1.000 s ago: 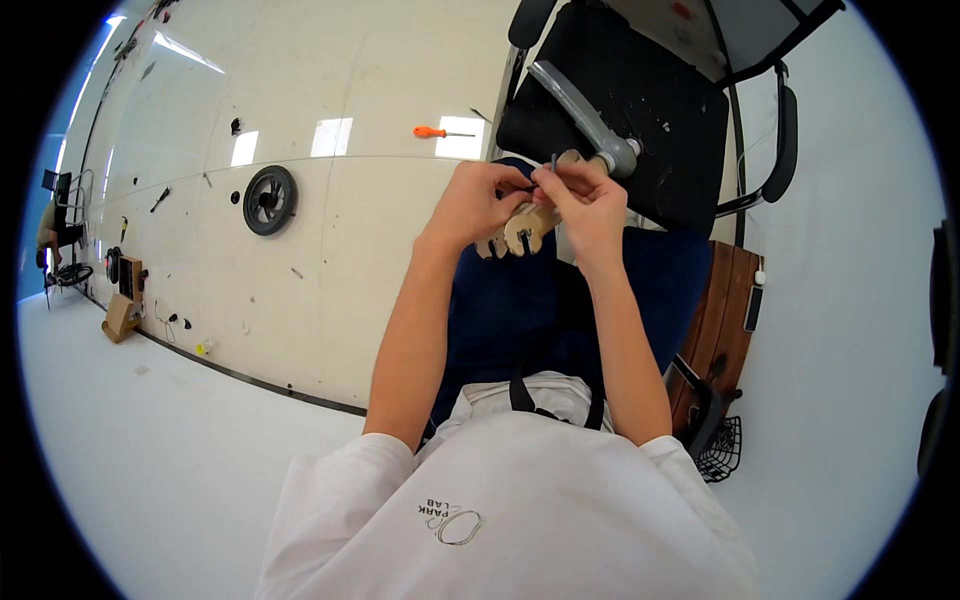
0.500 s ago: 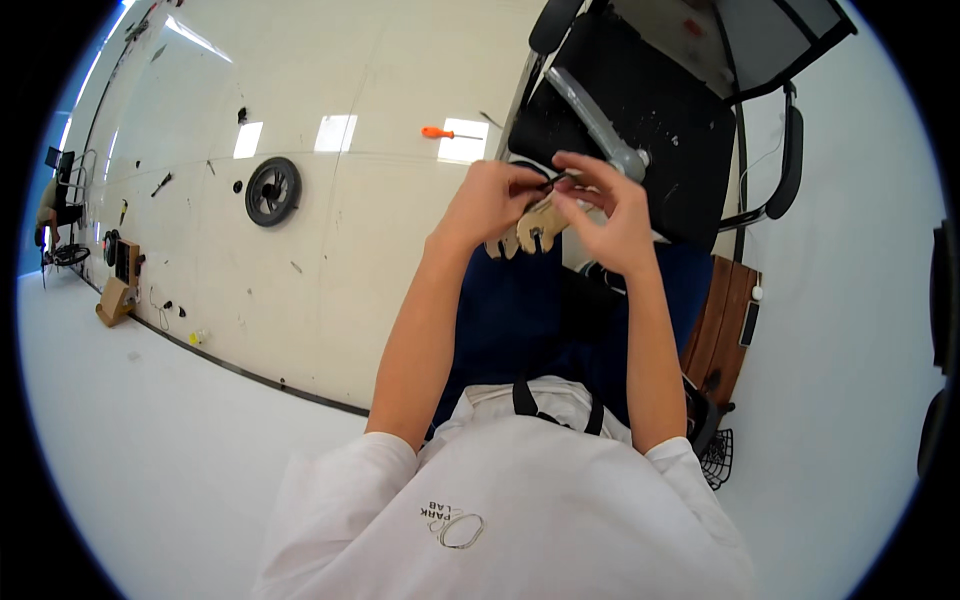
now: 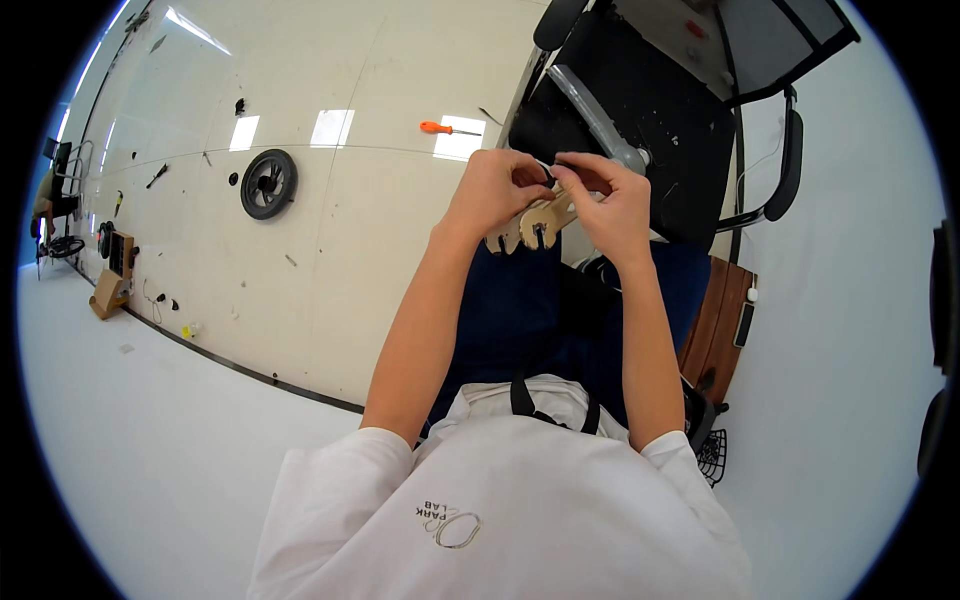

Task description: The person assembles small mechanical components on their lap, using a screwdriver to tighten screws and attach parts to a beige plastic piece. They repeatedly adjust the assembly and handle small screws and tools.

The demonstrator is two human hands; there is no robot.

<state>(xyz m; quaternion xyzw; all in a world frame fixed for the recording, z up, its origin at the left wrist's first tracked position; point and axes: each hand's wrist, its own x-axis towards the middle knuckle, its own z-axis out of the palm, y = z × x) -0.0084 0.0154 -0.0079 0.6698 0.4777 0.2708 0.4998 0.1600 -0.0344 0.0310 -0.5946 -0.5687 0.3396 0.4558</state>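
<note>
Above my lap, my left hand (image 3: 500, 190) is closed, its thumb and fingertips pinching a small black piece (image 3: 549, 177) too small to name. My right hand (image 3: 610, 200) is closed too, with thumb and fingers pinched together at the other side of that piece. Just below the fingers sits a beige fork-like part (image 3: 541, 224) with slotted, rounded ends; the hands hide much of it. Beyond my right hand, a grey tube (image 3: 590, 112) with a rounded end lies on a black chair seat (image 3: 690, 150).
A black-rimmed wheel (image 3: 269, 185) and an orange-handled screwdriver (image 3: 437, 128) lie on the cream floor. An open cardboard box (image 3: 108, 292) and several small parts are at far left. A wooden board (image 3: 722, 310) lies right of my legs. The chair's armrest (image 3: 785, 170) juts out at right.
My left hand has shifted slightly up, and the fingertips of both hands have drawn closer around the small black piece. The view has shifted a little.
</note>
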